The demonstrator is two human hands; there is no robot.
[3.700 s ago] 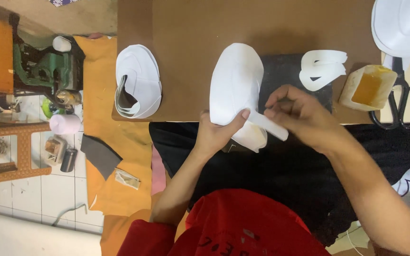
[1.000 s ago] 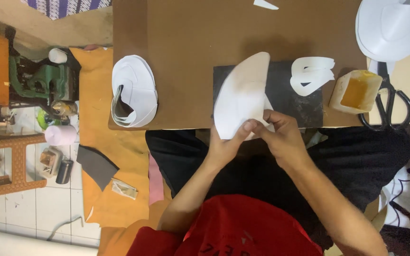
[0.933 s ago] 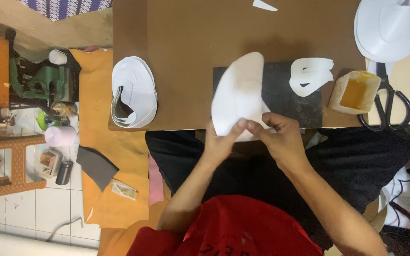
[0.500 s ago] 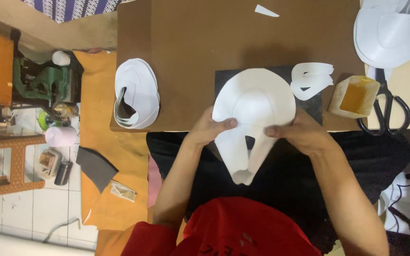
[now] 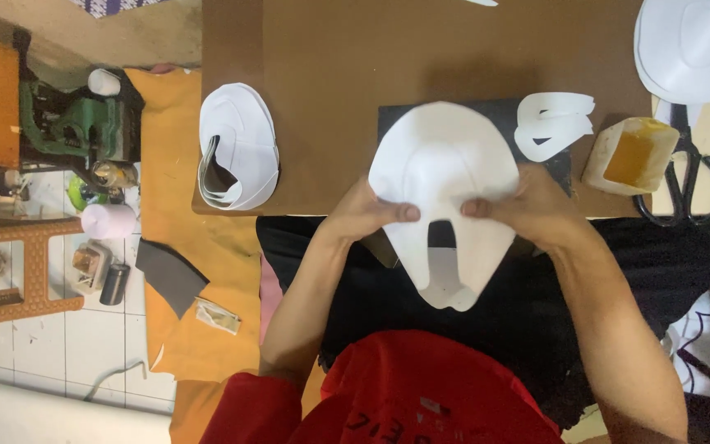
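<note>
A white horseshoe-shaped cut piece [image 5: 444,164] lies spread flat, its rounded top over a dark mat [image 5: 391,120] on the brown table [image 5: 347,74] and its two legs hanging toward my lap. My left hand [image 5: 365,215] pinches its left side with the thumb on top. My right hand [image 5: 527,205] pinches its right side the same way. Both thumbs point toward the slot in the middle of the piece.
A stack of white cut pieces [image 5: 238,146] sits at the table's left edge, smaller white pieces [image 5: 554,122] lie right of the mat, and more white pieces [image 5: 692,45] are at top right. A yellow glue pot [image 5: 630,154] and black scissors [image 5: 688,177] stand at right. A green machine [image 5: 71,131] is on the left.
The white piece was folded in half and held over the table edge; now it is unfolded and spread flat, with my hands apart on its two sides.
</note>
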